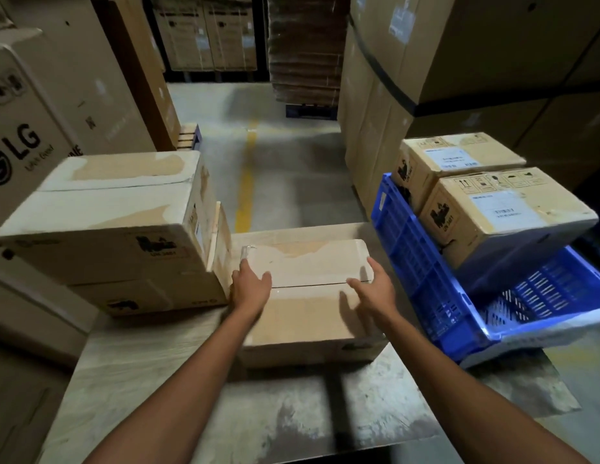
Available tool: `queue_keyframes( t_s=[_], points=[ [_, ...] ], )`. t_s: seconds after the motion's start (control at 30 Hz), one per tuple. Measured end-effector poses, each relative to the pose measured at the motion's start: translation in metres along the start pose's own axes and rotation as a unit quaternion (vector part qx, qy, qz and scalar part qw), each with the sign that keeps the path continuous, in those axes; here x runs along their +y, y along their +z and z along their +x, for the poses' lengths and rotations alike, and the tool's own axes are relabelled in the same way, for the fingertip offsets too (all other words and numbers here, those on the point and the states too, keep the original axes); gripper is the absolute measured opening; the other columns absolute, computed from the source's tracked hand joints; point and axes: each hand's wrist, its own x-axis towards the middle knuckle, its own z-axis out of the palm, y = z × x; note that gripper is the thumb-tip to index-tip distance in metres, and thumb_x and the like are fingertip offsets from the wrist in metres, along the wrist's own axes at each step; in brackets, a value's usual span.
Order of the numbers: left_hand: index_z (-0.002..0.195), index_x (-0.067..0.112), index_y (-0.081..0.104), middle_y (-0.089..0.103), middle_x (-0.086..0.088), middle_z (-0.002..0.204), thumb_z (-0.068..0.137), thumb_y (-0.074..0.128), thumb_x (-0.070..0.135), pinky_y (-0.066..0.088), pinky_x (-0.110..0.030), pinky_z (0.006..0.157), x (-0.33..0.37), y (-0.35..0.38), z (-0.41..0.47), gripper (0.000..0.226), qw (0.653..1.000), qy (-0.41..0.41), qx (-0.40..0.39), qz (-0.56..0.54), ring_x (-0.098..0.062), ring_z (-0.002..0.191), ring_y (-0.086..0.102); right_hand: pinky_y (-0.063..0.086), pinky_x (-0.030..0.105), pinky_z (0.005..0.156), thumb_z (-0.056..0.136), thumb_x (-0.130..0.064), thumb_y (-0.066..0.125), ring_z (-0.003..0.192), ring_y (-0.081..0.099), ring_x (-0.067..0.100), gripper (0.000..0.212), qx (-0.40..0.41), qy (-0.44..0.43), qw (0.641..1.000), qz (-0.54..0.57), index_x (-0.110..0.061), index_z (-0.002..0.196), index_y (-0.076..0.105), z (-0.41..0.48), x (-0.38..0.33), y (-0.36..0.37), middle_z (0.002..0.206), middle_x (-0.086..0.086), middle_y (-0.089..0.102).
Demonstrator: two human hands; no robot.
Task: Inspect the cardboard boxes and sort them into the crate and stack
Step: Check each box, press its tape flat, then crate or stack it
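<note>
A brown cardboard box (305,313) with torn tape on its top sits in the middle of the table (151,380). My left hand (250,288) lies flat on the box's left top edge, fingers straight. My right hand (375,289) hovers over the right side of the top, fingers spread and relaxed. To the left stands a stack of two boxes (111,216). On the right a blue plastic crate (425,279) holds two labelled boxes, the near one (502,212) and the far one (449,162).
Tall cartons rise on the left, one with an LG logo (20,145), and on the right (459,61). A concrete aisle with a yellow floor line (246,175) runs ahead to a pallet of flat cardboard (305,48).
</note>
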Motion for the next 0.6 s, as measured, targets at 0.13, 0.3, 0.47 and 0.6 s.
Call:
queue_keyframes(
  t_s=[0.13, 0.3, 0.47, 0.6],
  points=[
    [0.157, 0.022, 0.017, 0.029, -0.011, 0.159, 0.096, 0.057, 0.037, 0.037, -0.047, 0.109, 0.003, -0.01, -0.003, 0.074, 0.996, -0.004, 0.016, -0.088, -0.037, 0.139, 0.036, 0.041, 0.055, 0.11, 0.084, -0.033, 0.074, 0.136, 0.043, 0.031, 0.077, 0.046, 0.008, 0.998, 0.044, -0.026, 0.152, 0.037, 0.004, -0.007, 0.001, 0.15, 0.011, 0.041],
    [0.153, 0.02, 0.028, 0.023, -0.014, 0.158, 0.096, 0.056, 0.044, 0.032, -0.042, 0.111, 0.014, -0.03, -0.01, 0.068, 0.986, 0.063, 0.054, -0.145, -0.032, 0.141, 0.033, 0.044, 0.044, 0.096, 0.095, -0.051, 0.057, 0.121, 0.047, 0.029, 0.05, 0.179, 0.013, 0.982, 0.055, -0.022, 0.135, 0.05, -0.006, -0.029, 0.001, 0.135, 0.01, 0.042],
    [0.113, 0.015, 0.052, 0.059, -0.004, 0.102, 0.098, 0.053, 0.047, 0.042, -0.029, 0.07, 0.018, -0.041, -0.02, 0.035, 0.932, 0.048, 0.164, -0.32, -0.018, 0.088, 0.056, 0.047, 0.034, 0.077, 0.095, -0.058, 0.053, 0.1, 0.055, 0.023, 0.046, 0.211, 0.009, 0.97, 0.124, -0.018, 0.116, 0.05, -0.016, -0.036, 0.0, 0.118, 0.01, 0.052],
    [0.096, 0.011, 0.046, 0.048, 0.003, 0.081, 0.098, 0.056, 0.043, 0.038, -0.016, 0.058, 0.004, -0.038, -0.04, 0.034, 0.89, 0.039, 0.222, -0.397, -0.011, 0.07, 0.045, 0.041, 0.026, 0.065, 0.096, -0.056, 0.053, 0.092, 0.058, 0.021, 0.045, 0.226, -0.012, 0.962, 0.152, -0.013, 0.108, 0.051, -0.031, -0.021, 0.006, 0.111, 0.011, 0.057]
  ],
)
